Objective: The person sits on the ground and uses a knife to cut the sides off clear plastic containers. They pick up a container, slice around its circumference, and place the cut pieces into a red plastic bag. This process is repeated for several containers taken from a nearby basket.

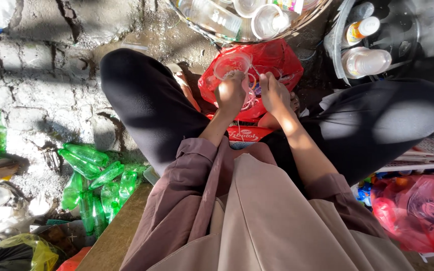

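**Two hands at one clear cup, over a red bag**

Seen from above, between two black-clad knees. Left hand (230, 94) — fingers curled shut around one clear plastic cup (232, 63), mouth tilted upward, held just above the red plastic bag (277, 60) lying on the ground ahead. Right hand (273, 93) — fingertips pinched together at something thin and pale beside the cup; exactly what, too small to tell. One woven basket (297, 27) at top centre, holding at least four clear cups and bottles. One dark tub (403, 30) at top right, with three pale bottles inside. One heap of crushed green bottles (94, 175) at left on the brick floor — roughly eight, exact number unclear. A second red bag (418, 211) at lower right, well apart from the hands.
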